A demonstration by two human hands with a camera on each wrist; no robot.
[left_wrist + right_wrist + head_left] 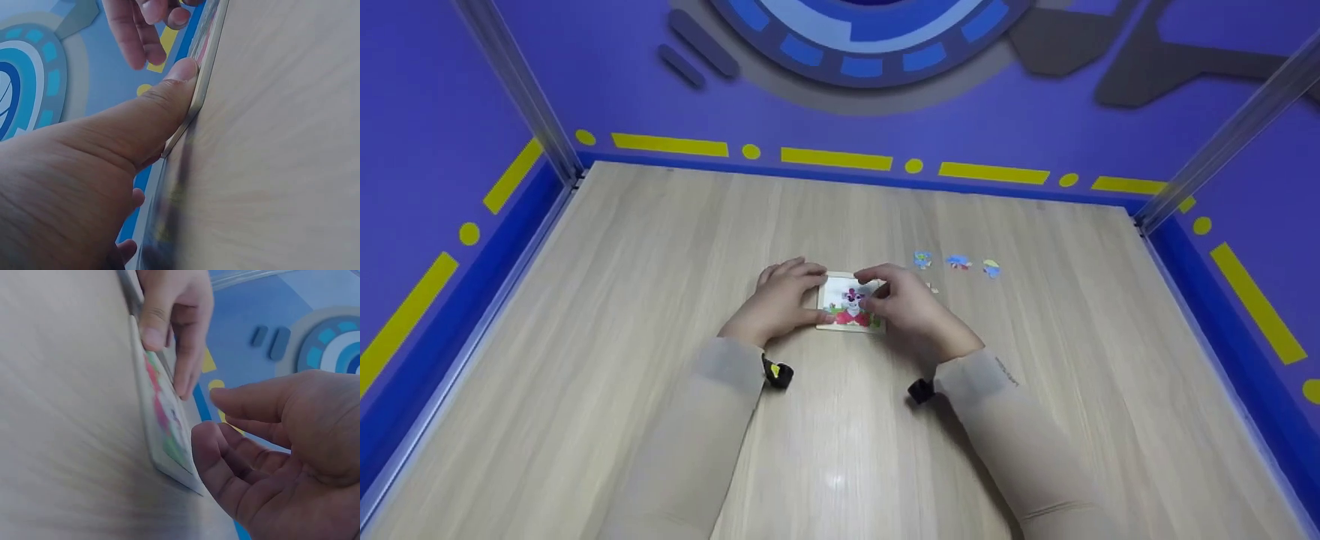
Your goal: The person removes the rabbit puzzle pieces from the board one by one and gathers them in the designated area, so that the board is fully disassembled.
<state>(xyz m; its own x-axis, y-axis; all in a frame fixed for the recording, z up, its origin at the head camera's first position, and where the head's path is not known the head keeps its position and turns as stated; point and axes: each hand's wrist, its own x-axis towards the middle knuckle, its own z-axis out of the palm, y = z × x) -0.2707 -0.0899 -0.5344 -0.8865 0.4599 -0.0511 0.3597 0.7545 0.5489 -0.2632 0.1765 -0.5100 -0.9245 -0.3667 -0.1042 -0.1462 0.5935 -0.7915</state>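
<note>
A small square jigsaw puzzle board (851,330) with a pale rim lies on the table. On it is a picture (852,318) of a light-coloured figure over red and green shapes. My left hand (781,301) holds the board's left side, with the thumb on the near left corner and a finger at the far left one. In the left wrist view that thumb (152,104) presses on the rim. Over the board's right side hovers my right hand (911,304), thumb and index finger apart, nothing visible between them. The right wrist view shows its fingers (225,467) loosely bent.
Three loose puzzle pieces lie beyond the right hand: one blue and green (922,260), one blue and red (958,262), one blue and yellow (991,268). A pale piece (933,287) is partly hidden behind the right hand. Blue-purple walls (840,135) enclose the wooden table (660,247).
</note>
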